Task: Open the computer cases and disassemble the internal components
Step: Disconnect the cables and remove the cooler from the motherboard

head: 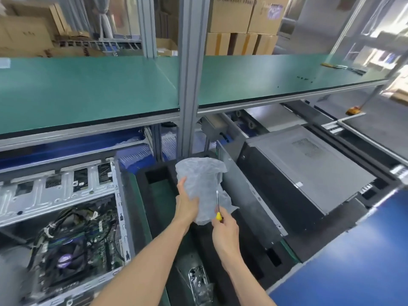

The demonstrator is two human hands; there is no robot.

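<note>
While the long green shelf (88,89) runs overhead, the desk (344,261) below carries two computers. The closed computer case (306,164) lies flat on its side at the right, panel still on; it looks heavy, stiff sheet metal, best taken by its edges, and I judge its rear screws come first. The opened case (66,206) sits at the left, well apart from it, and holds a motherboard with a round cooling fan (66,259) and loose cable bundles (72,219); those parts look fragile, so I would lift boards by their rims and pull plugs, never wires. Between the cases a black foam tray (159,171) stands, its green-floored recess bare where visible.

Above that tray the left hand (187,202) grips a crumpled sheet of clear plastic wrap (201,180), fingers curled into its side; it is light, limp and slippery, and needs only a pinch. The right hand (225,230), just beside the wrap, is closed round a yellow-handled screwdriver (218,208), its shaft pointing up across the plastic.
</note>
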